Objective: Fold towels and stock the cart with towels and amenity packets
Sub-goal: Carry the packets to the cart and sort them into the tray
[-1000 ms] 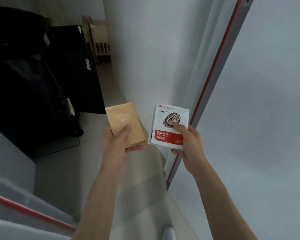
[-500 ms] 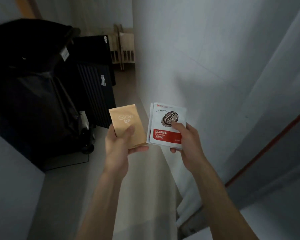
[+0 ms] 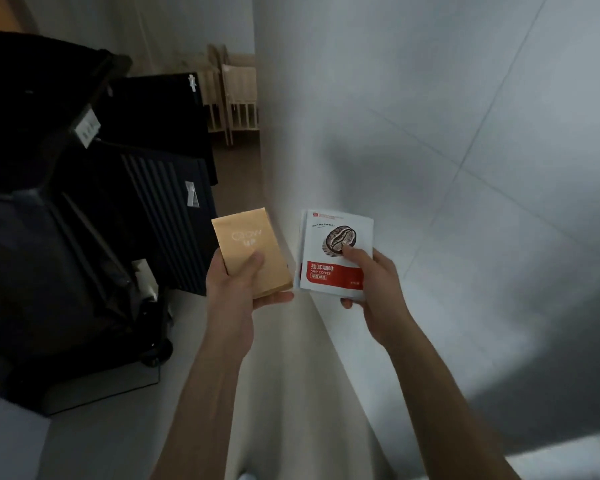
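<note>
From the head view, our left hand (image 3: 238, 289) is clamped on a tan packet (image 3: 252, 251) and our right hand (image 3: 374, 289) on white coffee packets (image 3: 336, 252), both upright, side by side. The dark cart (image 3: 66, 237) lies left, nearer the left hand.

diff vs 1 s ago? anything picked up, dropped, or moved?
Only the view moved: it swung left, so the red-striped frame on the right is gone and more of the white wall and black cart shows. Nothing taken or let go: left hand still holds the tan packet, right hand the white coffee packets.
</note>
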